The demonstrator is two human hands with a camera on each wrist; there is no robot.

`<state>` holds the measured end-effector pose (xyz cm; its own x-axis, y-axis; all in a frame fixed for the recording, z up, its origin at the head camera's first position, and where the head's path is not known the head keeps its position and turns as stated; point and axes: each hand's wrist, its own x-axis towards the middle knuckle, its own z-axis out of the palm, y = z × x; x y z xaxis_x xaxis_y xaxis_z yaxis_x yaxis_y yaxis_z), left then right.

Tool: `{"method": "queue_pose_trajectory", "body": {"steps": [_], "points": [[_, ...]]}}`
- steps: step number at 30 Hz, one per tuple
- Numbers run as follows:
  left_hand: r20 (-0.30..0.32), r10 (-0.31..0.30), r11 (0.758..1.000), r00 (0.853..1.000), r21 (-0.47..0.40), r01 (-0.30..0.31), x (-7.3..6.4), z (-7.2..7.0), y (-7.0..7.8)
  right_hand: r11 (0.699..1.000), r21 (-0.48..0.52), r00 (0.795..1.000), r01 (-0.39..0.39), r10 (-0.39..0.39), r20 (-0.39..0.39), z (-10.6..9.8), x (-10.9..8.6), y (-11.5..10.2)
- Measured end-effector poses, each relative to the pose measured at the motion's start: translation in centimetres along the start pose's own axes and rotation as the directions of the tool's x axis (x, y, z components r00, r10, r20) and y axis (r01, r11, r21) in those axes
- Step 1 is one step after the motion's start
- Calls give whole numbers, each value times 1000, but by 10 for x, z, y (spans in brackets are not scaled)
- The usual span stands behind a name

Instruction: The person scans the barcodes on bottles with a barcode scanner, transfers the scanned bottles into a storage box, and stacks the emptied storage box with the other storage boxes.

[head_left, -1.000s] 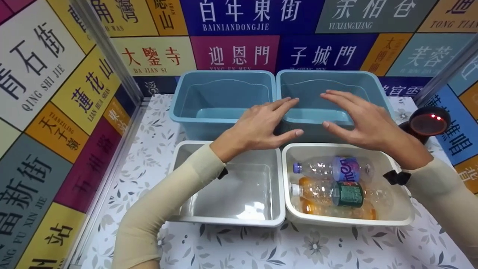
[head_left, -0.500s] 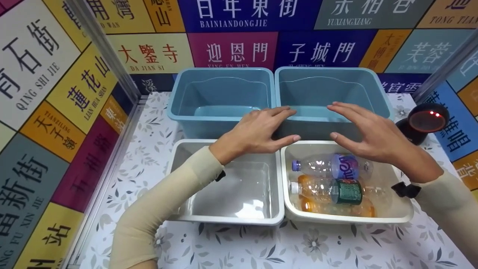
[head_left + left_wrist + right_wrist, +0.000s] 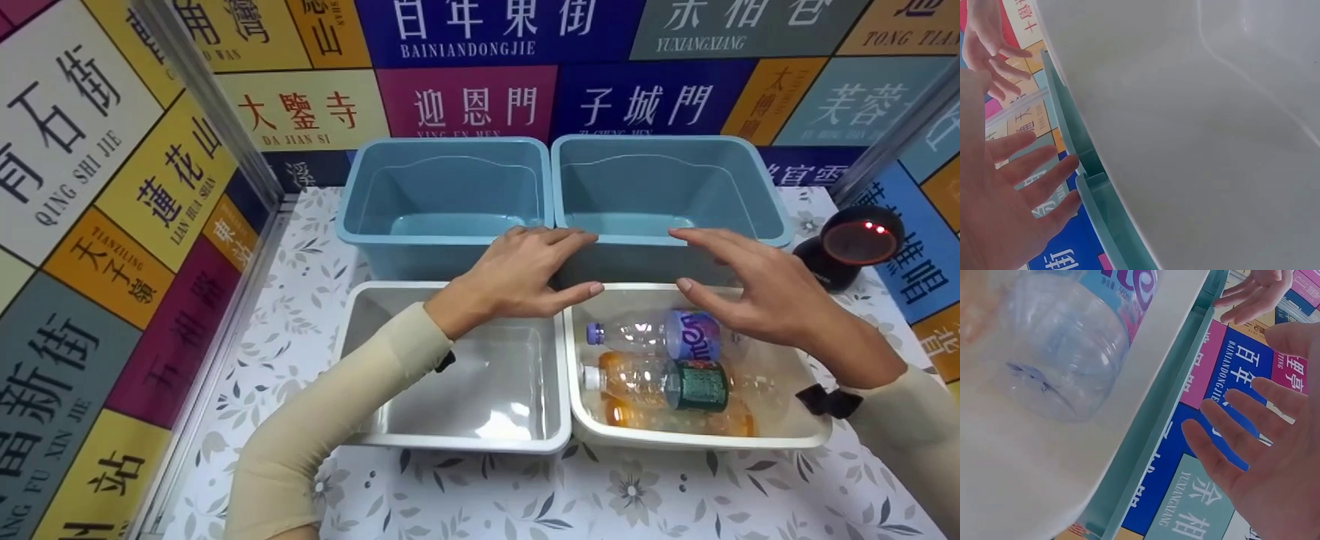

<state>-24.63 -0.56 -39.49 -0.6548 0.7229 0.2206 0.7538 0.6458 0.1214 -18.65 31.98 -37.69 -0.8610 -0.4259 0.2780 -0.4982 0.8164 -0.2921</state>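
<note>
My left hand (image 3: 517,274) hovers with spread, nearly straight fingers over the meeting edges of the left blue bin (image 3: 442,241) and the left white bin (image 3: 457,442). Nothing is in it. My right hand (image 3: 772,296), also holding nothing, is above the back edge of the right white bin (image 3: 697,441), thumb apart from the fingers. Inside that bin lie several plastic bottles: one with a purple label (image 3: 691,335), one with a green label (image 3: 701,385), and orange-tinted plastic (image 3: 622,414) beneath. In the right wrist view, the bottle's clear base (image 3: 1061,349) shows close up.
The right blue bin (image 3: 667,241) stands behind the bottles' bin. A black round-headed device (image 3: 861,238) with red lights is at the back right. The bins rest on a flower-patterned table cover (image 3: 630,487), and panels with Chinese lettering (image 3: 465,105) surround it.
The right hand has drifted toward the person and to the right, off the right blue bin's opening. The left hand has come slightly nearer too. Both stay without anything in them.
</note>
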Motion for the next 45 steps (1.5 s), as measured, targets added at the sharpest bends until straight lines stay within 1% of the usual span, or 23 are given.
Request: {"method": "queue_pose_trajectory", "body": {"steps": [7,12,17,21,24,33,40,45], "points": [[30,-19,1000,999,20,18,1,4,4,999,-23,1000,23,-23,9,-2,-5,-1],[17,-8,999,1000,31,8,1,7,5,999,-37,999,35,-33,37,-2,-7,-2],[-8,29,999,1000,17,-29,-1,12,6,998,-54,998,27,-24,61,-2,-10,-4],[-11,70,998,997,8,-70,-2,16,7,994,-97,997,53,-46,69,-2,-11,-3],[-14,84,996,996,8,-84,-2,18,7,991,-114,996,65,-56,73,-1,-12,-2],[-15,90,996,996,2,-90,-3,23,8,989,-142,993,36,-19,120,-3,-13,-2],[-30,135,991,990,-2,-135,-3,32,9,989,-149,986,13,12,166,-6,-14,-2],[-21,151,988,988,-14,-151,-4,33,9,988,-152,979,1,30,203,-7,-14,-4]]}}
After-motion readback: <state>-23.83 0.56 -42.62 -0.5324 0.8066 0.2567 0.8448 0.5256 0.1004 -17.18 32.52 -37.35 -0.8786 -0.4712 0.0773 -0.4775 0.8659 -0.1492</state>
